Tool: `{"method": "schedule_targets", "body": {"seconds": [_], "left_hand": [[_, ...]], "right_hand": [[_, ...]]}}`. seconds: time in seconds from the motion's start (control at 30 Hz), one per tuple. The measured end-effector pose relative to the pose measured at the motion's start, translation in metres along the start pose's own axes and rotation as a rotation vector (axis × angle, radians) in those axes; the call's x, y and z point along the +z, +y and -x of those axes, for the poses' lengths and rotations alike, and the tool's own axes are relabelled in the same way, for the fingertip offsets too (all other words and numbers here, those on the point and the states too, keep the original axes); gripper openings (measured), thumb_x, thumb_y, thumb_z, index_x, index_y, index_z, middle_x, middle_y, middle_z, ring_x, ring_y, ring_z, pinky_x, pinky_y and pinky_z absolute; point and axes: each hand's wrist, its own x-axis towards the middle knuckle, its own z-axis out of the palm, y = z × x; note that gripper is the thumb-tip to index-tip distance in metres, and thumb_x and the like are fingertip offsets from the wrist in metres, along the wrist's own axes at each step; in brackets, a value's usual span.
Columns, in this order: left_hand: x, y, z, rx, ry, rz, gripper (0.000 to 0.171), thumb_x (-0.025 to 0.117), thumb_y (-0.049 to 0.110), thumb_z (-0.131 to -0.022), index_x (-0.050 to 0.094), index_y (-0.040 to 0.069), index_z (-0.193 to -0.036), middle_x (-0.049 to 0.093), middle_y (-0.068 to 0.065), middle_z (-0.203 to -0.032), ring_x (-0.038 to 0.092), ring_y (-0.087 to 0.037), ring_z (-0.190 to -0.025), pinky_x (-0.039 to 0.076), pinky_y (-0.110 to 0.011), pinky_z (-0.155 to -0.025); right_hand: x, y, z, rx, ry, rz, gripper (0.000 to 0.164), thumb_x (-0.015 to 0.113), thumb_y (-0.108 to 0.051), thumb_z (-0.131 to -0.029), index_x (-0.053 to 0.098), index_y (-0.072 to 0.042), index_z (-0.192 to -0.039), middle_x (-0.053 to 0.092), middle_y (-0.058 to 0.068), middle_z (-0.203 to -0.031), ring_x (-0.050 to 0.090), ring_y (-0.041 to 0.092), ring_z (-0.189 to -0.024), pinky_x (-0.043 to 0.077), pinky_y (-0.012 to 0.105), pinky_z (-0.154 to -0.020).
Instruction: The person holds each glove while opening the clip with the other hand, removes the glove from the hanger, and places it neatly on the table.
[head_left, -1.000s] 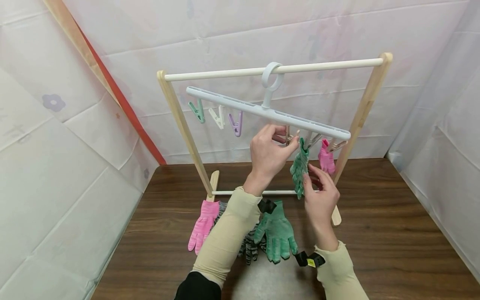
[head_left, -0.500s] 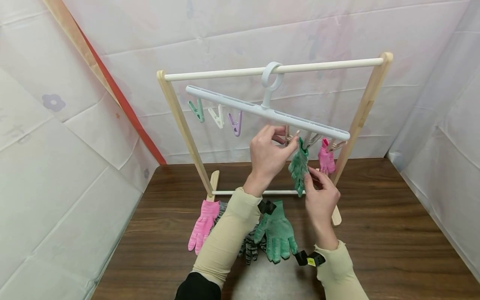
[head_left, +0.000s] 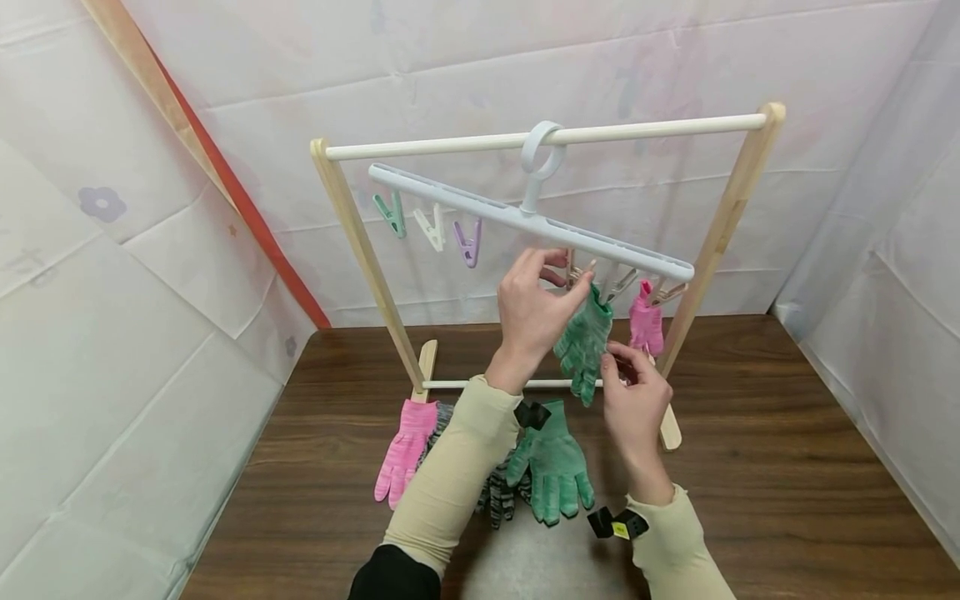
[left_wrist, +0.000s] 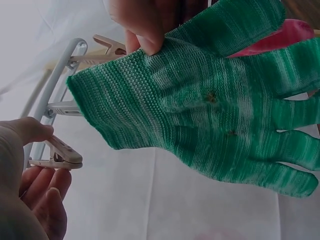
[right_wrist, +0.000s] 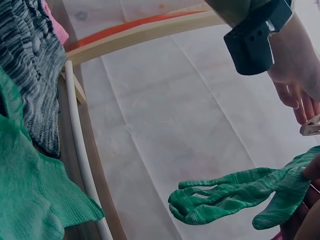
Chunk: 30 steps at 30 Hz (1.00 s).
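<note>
Below the light blue hanger [head_left: 472, 202], my left hand [head_left: 534, 310] pinches a beige clothespin [left_wrist: 64, 153] between thumb and fingers. My right hand [head_left: 637, 400] pinches a green striped glove [head_left: 587, 340] by its side near the cuff. Fingers down, the glove hangs beside the left hand in the head view. Its cuff [left_wrist: 112, 102] lies close to another pale clothespin [left_wrist: 65, 108]; whether that one grips it I cannot tell. A pink glove [head_left: 647, 321] hangs from a beige clothespin [head_left: 667, 293] at the hanger's right end.
The tilted hanger hooks over the white bar [head_left: 645, 132] of a wooden rack [head_left: 738, 196]. Green, white and purple clothespins [head_left: 468, 244] hang on its left half. On the table lie a pink glove [head_left: 405, 450], grey-black gloves [head_left: 497, 492] and a green glove [head_left: 553, 467].
The held green glove has turned its broad side toward the head camera and shifted left. My right hand has moved slightly left with it. The left hand stays on the clothespin.
</note>
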Motion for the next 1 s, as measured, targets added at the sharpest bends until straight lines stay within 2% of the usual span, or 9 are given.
{"method": "schedule_targets", "body": {"seconds": [0.27,0.57,0.67,0.87,1.0], "left_hand": [[0.0,-0.002,0.0,-0.009,0.021,0.014,0.031,0.084,0.024,-0.081,0.068,0.005,-0.1,0.066,-0.005,-0.091,0.064,-0.01,-0.069,0.049,-0.019,-0.067],[0.0,-0.001,0.003,0.006,0.02,0.057,0.029,0.084,0.025,-0.082,0.066,0.006,-0.096,0.065,-0.004,-0.088,0.063,-0.011,-0.068,0.049,-0.016,-0.065],[0.003,0.001,0.003,0.015,0.007,0.059,0.026,0.083,0.024,-0.083,0.068,0.007,-0.097,0.067,-0.003,-0.09,0.064,-0.011,-0.067,0.049,-0.016,-0.066],[0.011,0.007,0.006,0.02,-0.061,0.084,0.023,0.079,0.023,-0.087,0.072,0.007,-0.101,0.069,-0.005,-0.094,0.065,-0.011,-0.069,0.049,-0.015,-0.067],[0.015,0.011,0.008,0.019,-0.08,0.071,0.024,0.079,0.024,-0.087,0.072,0.007,-0.103,0.069,-0.006,-0.093,0.065,-0.011,-0.07,0.05,-0.018,-0.067]], "right_hand": [[0.001,-0.004,0.002,-0.024,-0.02,-0.003,0.01,0.065,0.012,-0.088,0.071,0.013,-0.096,0.071,0.025,-0.093,0.064,0.007,-0.076,0.047,0.014,-0.066],[0.002,-0.004,0.003,-0.034,-0.052,-0.02,0.01,0.064,0.012,-0.088,0.07,0.014,-0.097,0.071,0.026,-0.093,0.065,0.012,-0.077,0.049,0.013,-0.068],[0.0,-0.005,0.003,-0.035,-0.059,-0.017,0.011,0.064,0.012,-0.088,0.07,0.014,-0.097,0.07,0.026,-0.093,0.065,0.012,-0.077,0.049,0.013,-0.069],[-0.004,-0.004,0.003,-0.034,-0.038,-0.005,0.01,0.065,0.013,-0.087,0.07,0.015,-0.096,0.07,0.027,-0.09,0.064,0.01,-0.074,0.047,0.012,-0.066],[-0.004,-0.002,0.003,-0.045,-0.046,0.003,0.01,0.065,0.013,-0.087,0.07,0.014,-0.096,0.07,0.027,-0.089,0.064,0.014,-0.073,0.047,0.013,-0.065]]}}
